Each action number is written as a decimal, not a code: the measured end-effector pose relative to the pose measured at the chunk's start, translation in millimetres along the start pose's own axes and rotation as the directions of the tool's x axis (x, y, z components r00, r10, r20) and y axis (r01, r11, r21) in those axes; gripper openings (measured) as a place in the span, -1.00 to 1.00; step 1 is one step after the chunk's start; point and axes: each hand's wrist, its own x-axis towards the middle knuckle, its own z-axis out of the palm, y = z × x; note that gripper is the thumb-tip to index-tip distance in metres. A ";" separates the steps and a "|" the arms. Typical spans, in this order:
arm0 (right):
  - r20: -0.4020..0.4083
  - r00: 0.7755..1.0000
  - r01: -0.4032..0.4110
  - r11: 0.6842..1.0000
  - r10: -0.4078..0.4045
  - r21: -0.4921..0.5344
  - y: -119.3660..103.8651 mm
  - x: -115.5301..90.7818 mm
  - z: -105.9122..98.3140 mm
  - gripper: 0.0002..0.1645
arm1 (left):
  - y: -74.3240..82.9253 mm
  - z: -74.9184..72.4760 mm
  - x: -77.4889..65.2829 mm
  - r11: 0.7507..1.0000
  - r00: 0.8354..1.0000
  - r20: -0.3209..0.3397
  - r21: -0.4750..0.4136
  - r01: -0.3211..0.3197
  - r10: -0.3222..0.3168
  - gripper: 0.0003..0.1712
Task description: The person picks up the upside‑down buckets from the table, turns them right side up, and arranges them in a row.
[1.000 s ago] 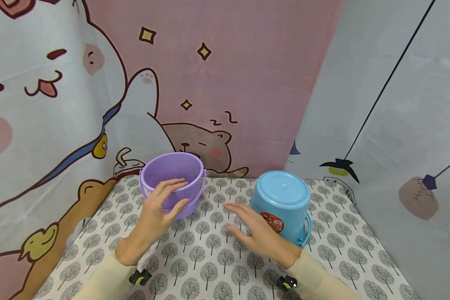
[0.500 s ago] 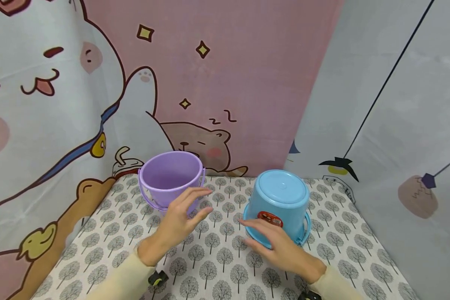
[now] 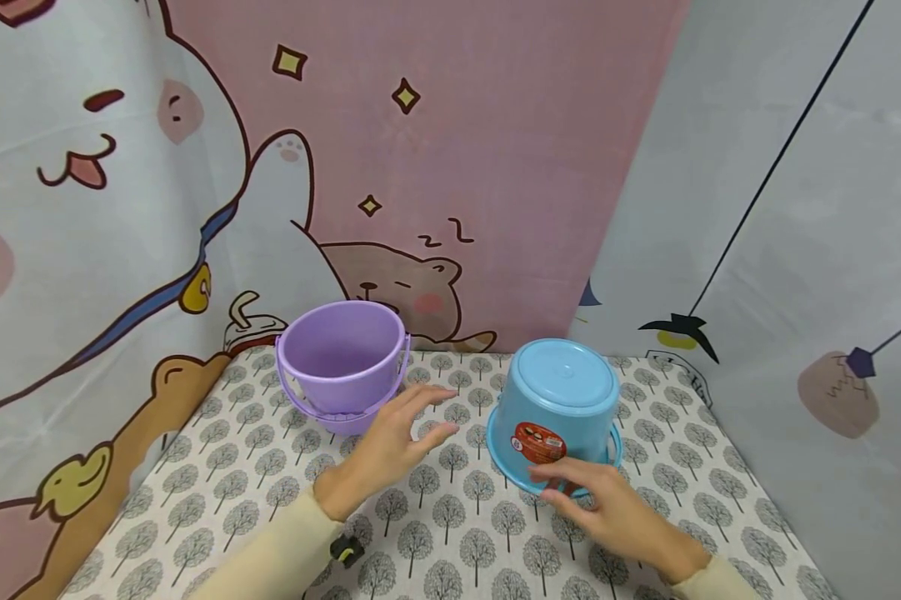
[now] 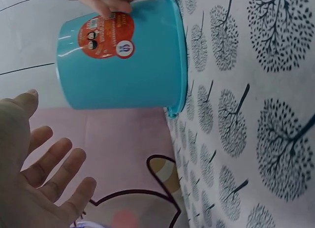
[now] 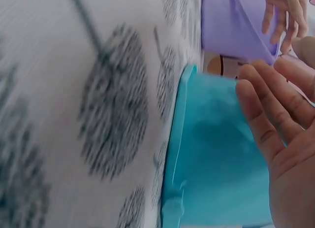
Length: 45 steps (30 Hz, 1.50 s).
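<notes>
A blue bucket (image 3: 566, 379) stands upside down on the right of the table, base up, with a red label (image 3: 538, 442) on its near side. Just in front of it is my right hand (image 3: 608, 512), its fingers relaxed and apart from one another's grip, holding nothing; contact with the bucket cannot be told. Upright at the back left stands a purple bucket (image 3: 345, 375), its handle hanging at the front. My left hand (image 3: 390, 446) hovers between the two buckets with fingers spread and bare. In the left wrist view, the blue bucket (image 4: 123, 75) lies beyond the left hand's fingers.
A white tablecloth (image 3: 420, 517) printed with grey trees covers the table. Behind it hangs a pink cartoon backdrop (image 3: 525, 167), with a pale grey side panel (image 3: 795, 250) on the right.
My left hand has moved right, away from the purple bucket. My right hand has shifted right and nearer to me, staying by the blue bucket. Both buckets stay in place.
</notes>
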 end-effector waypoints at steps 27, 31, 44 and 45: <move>-0.153 0.809 -0.587 0.793 0.567 -0.162 24.3 -32.0 -28.2 -0.69 | -40.8 70.8 41.4 0.911 0.882 0.337 -0.134 0.391 -0.329 0.06; -0.194 0.756 -0.655 0.724 0.625 -0.218 22.2 -32.6 -27.9 -0.46 | -48.1 78.8 48.5 0.906 0.864 0.371 -0.116 0.407 -0.341 0.12; -0.163 0.684 -0.704 0.585 0.711 -0.402 29.0 -35.8 -25.1 0.57 | -65.1 103.6 69.4 0.919 0.833 0.488 -0.137 0.369 -0.262 0.34; -0.150 0.674 -0.711 0.579 0.724 -0.398 29.6 -35.9 -24.8 0.58 | -65.6 104.4 70.1 0.916 0.829 0.495 -0.144 0.374 -0.261 0.34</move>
